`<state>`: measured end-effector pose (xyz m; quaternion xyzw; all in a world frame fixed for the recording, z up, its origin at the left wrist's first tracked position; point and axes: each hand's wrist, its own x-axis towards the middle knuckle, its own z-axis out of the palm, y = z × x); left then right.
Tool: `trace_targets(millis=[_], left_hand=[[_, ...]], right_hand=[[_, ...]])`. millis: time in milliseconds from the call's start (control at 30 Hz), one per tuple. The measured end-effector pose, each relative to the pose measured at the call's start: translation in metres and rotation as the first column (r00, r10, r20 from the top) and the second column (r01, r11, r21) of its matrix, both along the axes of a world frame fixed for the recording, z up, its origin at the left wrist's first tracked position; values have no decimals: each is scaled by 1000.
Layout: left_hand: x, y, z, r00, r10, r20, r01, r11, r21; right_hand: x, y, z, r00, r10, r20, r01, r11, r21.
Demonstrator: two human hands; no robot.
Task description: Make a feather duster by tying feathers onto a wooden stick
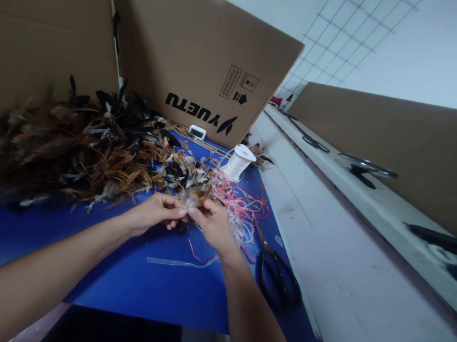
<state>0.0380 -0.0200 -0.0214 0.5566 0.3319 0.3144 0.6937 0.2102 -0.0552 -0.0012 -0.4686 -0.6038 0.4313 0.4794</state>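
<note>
Both hands' fingers (175, 212) (198, 215) on, probably, fluffy feathers (189, 197)

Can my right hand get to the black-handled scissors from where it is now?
Probably yes: the scissors lie just beside your right forearm, handles uncovered. Your right hand is pinching feathers, though, so it would likely need to let go first.
</note>
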Motion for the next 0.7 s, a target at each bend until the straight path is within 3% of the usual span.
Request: trace_targets(millis=[167,300,400,500,700], left_hand=[[-1,2,5,999,36,23,-36,999,3],[-5,4,12,985,110,133,-110,994,-7],[-10,6,18,947,212,242,-208,977,-41],[-14,9,20,902,292,319,-288,956,-62],[-16,12,22,846,366,387,-366,928,-77]], right_hand=[[7,6,3,986,-148,-73,148,989,0],[16,9,1,971,-218,103,210,974,85],[18,7,-2,916,-161,368,86,973,212],[14,3,-5,793,-127,596,-65,955,289],[0,-3,-11,595,-138,792,-174,940,294]])
